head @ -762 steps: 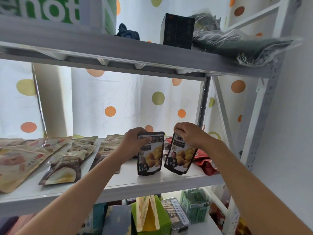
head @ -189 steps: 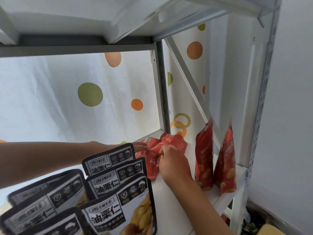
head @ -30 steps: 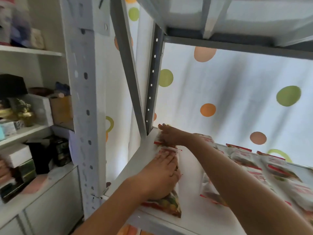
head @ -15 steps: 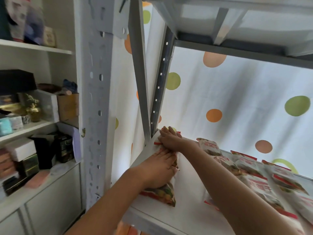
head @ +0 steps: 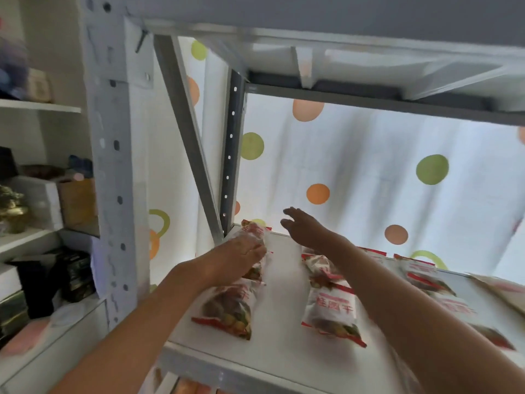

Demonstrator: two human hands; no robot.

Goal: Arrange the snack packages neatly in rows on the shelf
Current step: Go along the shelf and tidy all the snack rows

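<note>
pressing left hand [head: 238,255] flat on rear packet [head: 255,237], fingers spread; right hand [head: 305,228] lifted, open, empty. best squared with front packet [head: 230,308] along shelf [head: 278,354] edge.

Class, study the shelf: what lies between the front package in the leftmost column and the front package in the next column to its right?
Nothing: in the head view, only bare white shelf separates the leftmost front package from its neighbour.
</note>
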